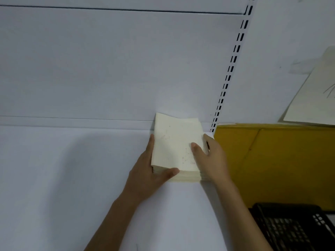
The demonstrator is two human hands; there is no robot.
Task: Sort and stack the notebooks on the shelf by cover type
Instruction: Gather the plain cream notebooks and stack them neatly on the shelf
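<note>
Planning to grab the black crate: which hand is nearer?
Right. The right hand holds the right edge of the notebook stack, up-left of the black crate; the left hand holds its left side, farther off.

Both bare forearms reach in from below to the stack of notebooks [175, 142]. The left hand [146, 171] cups its left side, thumb across the near edge. The right hand [212, 158] clasps its right side, thumb on top.

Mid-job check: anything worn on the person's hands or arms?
No. The left hand and right hand are bare: no gloves, rings or watch in view. The left forearm and right forearm are uncovered to the frame's edge; no sleeve shows.
</note>
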